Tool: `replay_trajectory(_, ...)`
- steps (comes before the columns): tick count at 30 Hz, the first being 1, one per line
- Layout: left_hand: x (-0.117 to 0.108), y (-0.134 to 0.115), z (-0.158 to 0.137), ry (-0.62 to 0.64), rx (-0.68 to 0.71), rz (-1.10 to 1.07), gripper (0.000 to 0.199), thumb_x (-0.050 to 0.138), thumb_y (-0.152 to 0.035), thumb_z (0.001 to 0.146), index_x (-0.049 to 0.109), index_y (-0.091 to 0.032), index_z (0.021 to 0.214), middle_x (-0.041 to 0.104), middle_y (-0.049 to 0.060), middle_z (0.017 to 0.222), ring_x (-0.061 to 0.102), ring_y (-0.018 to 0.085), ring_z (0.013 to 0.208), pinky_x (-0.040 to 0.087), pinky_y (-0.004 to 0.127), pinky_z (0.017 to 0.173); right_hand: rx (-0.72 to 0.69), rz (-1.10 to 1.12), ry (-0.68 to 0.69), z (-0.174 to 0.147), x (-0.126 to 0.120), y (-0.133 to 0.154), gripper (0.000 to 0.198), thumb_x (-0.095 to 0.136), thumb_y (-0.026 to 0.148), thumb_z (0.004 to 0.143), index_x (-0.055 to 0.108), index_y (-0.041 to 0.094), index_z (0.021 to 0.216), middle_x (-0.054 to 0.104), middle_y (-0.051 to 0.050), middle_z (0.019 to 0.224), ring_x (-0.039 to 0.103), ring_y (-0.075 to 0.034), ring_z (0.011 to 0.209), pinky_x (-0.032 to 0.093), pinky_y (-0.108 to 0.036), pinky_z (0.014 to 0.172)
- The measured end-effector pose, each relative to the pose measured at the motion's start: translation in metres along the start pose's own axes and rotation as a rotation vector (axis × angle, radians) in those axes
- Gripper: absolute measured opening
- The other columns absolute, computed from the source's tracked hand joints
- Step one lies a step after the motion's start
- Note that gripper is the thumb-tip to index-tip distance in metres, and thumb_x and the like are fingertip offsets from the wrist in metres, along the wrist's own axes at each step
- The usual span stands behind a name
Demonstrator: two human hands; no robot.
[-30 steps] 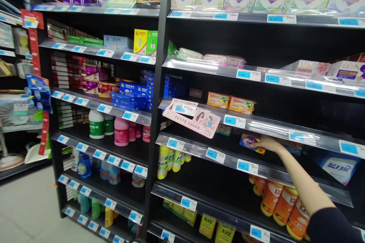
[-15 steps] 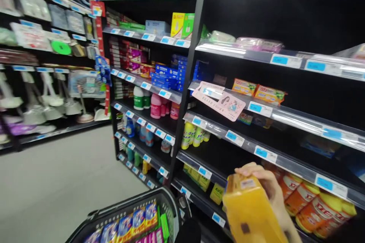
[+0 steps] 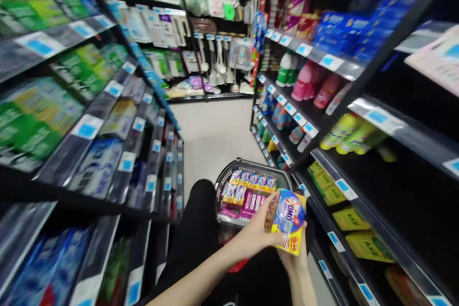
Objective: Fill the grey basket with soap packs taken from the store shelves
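Note:
A yellow and blue OMO soap box (image 3: 288, 216) is held up over my lap, its printed front facing up. My left hand (image 3: 261, 225) grips its left side, fingers and thumb wrapped round it. From the right and below, my right hand (image 3: 299, 253) holds the same box; part of its fingers is hidden behind it. Just past the hands stands a dark shopping basket (image 3: 229, 163). Inside it lie rows of blue and yellow boxes (image 3: 254, 181) and purple packs (image 3: 252, 202).
Shelves on the right carry yellow AXE packs (image 3: 368, 245), yellow-green bottles (image 3: 346, 134) and pink bottles (image 3: 306, 81). Another shelf on the left holds green packs (image 3: 36, 119). The aisle floor (image 3: 215, 126) runs to hanging goods at the far end. My dark-clothed knee (image 3: 201, 196) is beside the basket.
My view has swung left and down towards the basket. The soap box has come from beside the right shelf to over my lap, and my left hand now also holds it.

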State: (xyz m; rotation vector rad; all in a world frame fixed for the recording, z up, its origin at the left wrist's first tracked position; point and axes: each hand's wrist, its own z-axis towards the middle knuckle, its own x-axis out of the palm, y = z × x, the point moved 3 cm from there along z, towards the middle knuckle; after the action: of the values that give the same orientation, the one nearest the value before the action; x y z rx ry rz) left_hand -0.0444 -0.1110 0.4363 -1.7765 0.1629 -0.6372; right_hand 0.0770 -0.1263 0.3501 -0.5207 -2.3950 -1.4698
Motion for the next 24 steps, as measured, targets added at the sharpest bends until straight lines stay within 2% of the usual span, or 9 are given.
replay_trajectory(4, -0.036, 0.107, -0.008, -0.189, -0.145, -0.379, 0.101, 0.083, -0.049, 0.059, 0.037, -0.019, 0.144, 0.055, 0.015, 0.128, 0.046, 0.037, 0.125, 0.034, 0.049, 0.110, 0.246, 0.007, -0.104, 0.002, -0.012, -0.064, 0.081, 0.061, 0.084, 0.059, 0.069, 0.017, 0.105, 0.073, -0.013, 0.098, 0.067, -0.034, 0.099, 0.054, -0.045, 0.081)
replay_trajectory(7, -0.061, 0.161, -0.011, -0.243, -0.207, -0.429, 0.096, 0.082, -0.049, 0.061, 0.040, -0.017, 0.141, 0.060, 0.014, 0.120, 0.052, 0.035, 0.119, 0.038, 0.047, 0.107, 0.389, -0.111, -0.161, 0.013, -0.019, -0.099, 0.080, 0.068, 0.080, 0.056, 0.065, 0.019, 0.108, 0.074, -0.010, 0.093, 0.071, -0.029, 0.083, 0.056, -0.041, 0.069)
replay_trajectory(11, -0.116, 0.177, 0.010, -0.128, -0.275, -0.079, 0.083, 0.078, -0.043, 0.068, 0.043, -0.019, 0.139, 0.061, 0.009, 0.122, 0.053, 0.031, 0.118, 0.042, 0.042, 0.104, 0.475, -0.122, -0.109, 0.054, -0.031, -0.129, 0.071, 0.080, 0.067, 0.051, 0.065, 0.020, 0.102, 0.074, -0.007, 0.088, 0.071, -0.027, 0.079, 0.055, -0.035, 0.062)
replay_trajectory(13, -0.164, 0.175, 0.035, -0.259, -0.382, 0.219, 0.057, 0.072, -0.038, 0.075, 0.057, -0.017, 0.126, 0.063, 0.009, 0.121, 0.053, 0.030, 0.119, 0.041, 0.038, 0.105, 0.477, -0.141, -0.135, 0.086, -0.041, -0.138, 0.066, 0.082, 0.064, 0.048, 0.066, 0.018, 0.093, 0.074, -0.008, 0.082, 0.071, -0.029, 0.079, 0.054, -0.033, 0.060)
replay_trajectory(14, -0.191, 0.174, 0.049, -0.400, -0.451, 0.356, 0.045, 0.068, -0.034, 0.079, 0.061, -0.016, 0.119, 0.063, 0.010, 0.122, 0.052, 0.029, 0.121, 0.039, 0.036, 0.106, 0.475, -0.168, -0.155, 0.104, -0.045, -0.142, 0.063, 0.083, 0.061, 0.047, 0.066, 0.018, 0.090, 0.073, -0.008, 0.080, 0.071, -0.028, 0.079, 0.054, -0.032, 0.059)
replay_trajectory(16, -0.241, 0.177, 0.079, -0.602, -0.556, 0.480, 0.040, 0.059, -0.026, 0.085, 0.057, -0.012, 0.122, 0.058, 0.014, 0.129, 0.047, 0.028, 0.127, 0.035, 0.034, 0.109, 0.492, -0.237, -0.171, 0.142, -0.054, -0.151, 0.058, 0.085, 0.054, 0.045, 0.065, 0.019, 0.086, 0.073, -0.006, 0.076, 0.071, -0.026, 0.076, 0.053, -0.029, 0.059)
replay_trajectory(18, -0.278, 0.191, 0.106, -0.689, -0.654, 0.507, 0.044, 0.055, -0.019, 0.086, 0.050, -0.007, 0.129, 0.053, 0.019, 0.133, 0.046, 0.028, 0.128, 0.036, 0.033, 0.108, 0.521, -0.284, -0.170, 0.178, -0.062, -0.163, 0.055, 0.086, 0.049, 0.044, 0.064, 0.020, 0.084, 0.072, -0.004, 0.074, 0.070, -0.024, 0.073, 0.052, -0.028, 0.059)
replay_trajectory(21, -0.309, 0.226, 0.129, -0.768, -0.830, 0.534, 0.056, 0.061, -0.019, 0.084, 0.041, -0.001, 0.134, 0.048, 0.027, 0.135, 0.048, 0.033, 0.126, 0.039, 0.037, 0.105, 0.567, -0.297, -0.170, 0.225, -0.075, -0.188, 0.054, 0.086, 0.048, 0.043, 0.062, 0.020, 0.083, 0.072, -0.004, 0.074, 0.070, -0.022, 0.070, 0.052, -0.028, 0.060)
replay_trajectory(24, -0.321, 0.263, 0.137, -0.768, -0.924, 0.544, 0.056, 0.061, -0.023, 0.085, 0.042, -0.001, 0.133, 0.050, 0.027, 0.132, 0.049, 0.034, 0.125, 0.039, 0.038, 0.104, 0.562, -0.269, -0.174, 0.256, -0.089, -0.218, 0.058, 0.087, 0.047, 0.039, 0.063, 0.020, 0.085, 0.073, -0.007, 0.085, 0.070, -0.025, 0.080, 0.054, -0.030, 0.065)
